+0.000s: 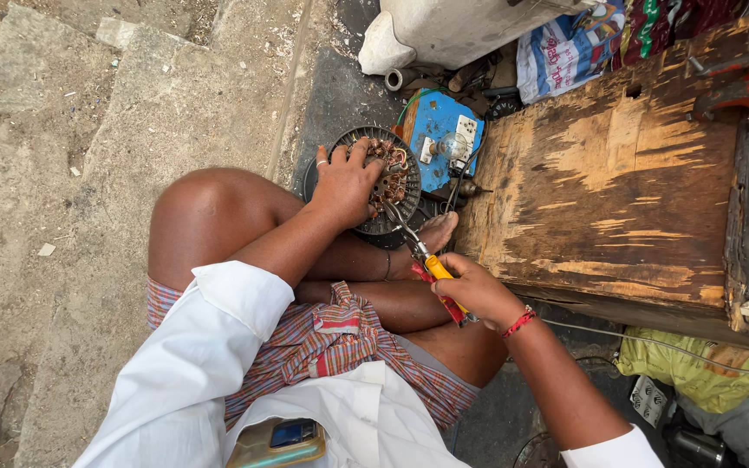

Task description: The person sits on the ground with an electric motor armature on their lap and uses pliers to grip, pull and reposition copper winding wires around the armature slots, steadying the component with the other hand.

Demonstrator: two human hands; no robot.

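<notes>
My left hand [346, 181] grips a round dark motor stator [381, 173] with copper windings, held upright against my foot [437, 232]. My right hand [477, 291] is closed on pliers [426, 262] with yellow and red handles. The plier jaws reach up into the copper windings at the stator's lower right. A red thread band circles my right wrist. I sit cross-legged on the ground in a checked cloth and white shirt.
A worn wooden box [617, 182] stands close on the right. A blue switchboard [440, 137] with a socket lies behind the stator. A yellow bag [695, 368] and a thin cable [652, 343] lie at lower right. Rough concrete ground [62, 173] spreads left.
</notes>
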